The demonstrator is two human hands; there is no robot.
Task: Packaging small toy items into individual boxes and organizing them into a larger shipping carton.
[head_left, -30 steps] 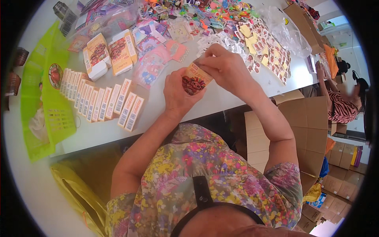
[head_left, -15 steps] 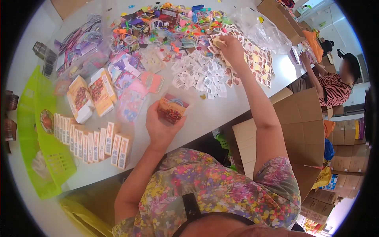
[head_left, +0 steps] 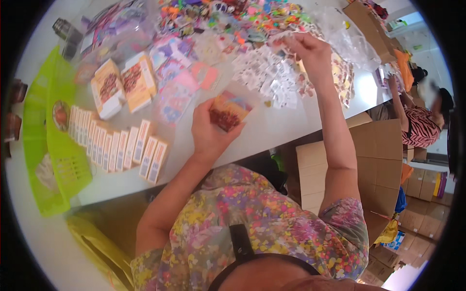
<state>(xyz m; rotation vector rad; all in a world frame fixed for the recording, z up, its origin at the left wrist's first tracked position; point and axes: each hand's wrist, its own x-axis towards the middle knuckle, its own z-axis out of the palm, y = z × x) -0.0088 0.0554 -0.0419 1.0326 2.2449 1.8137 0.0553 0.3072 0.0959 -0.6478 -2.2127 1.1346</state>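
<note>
My left hand point(head_left: 211, 128) is wrapped round a small orange and red printed box point(head_left: 228, 116), held upright over the table with its upper end towards the pile of white packets. What lies inside the box cannot be made out now. Out over the far right of the table, my right hand point(head_left: 310, 51) pinches a thin, pale printed sheet point(head_left: 287, 40), blurred by motion. Beneath and beside that hand lie small white printed packets point(head_left: 269, 72) and a spread of printed sheets with little brown figures point(head_left: 342, 80).
Several upright small boxes point(head_left: 116, 148) stand in a row at left, beside a green basket point(head_left: 41, 140). Two larger printed boxes point(head_left: 138, 80) lie beyond. Colourful trinkets point(head_left: 218, 22) cover the far side. Open cartons point(head_left: 364, 155) stand at right, where another person point(head_left: 420, 123) works.
My right hand has lifted off the printed sheets, carrying a thin sheet. My left hand and its box are tilted more. The whole view has shifted slightly.
</note>
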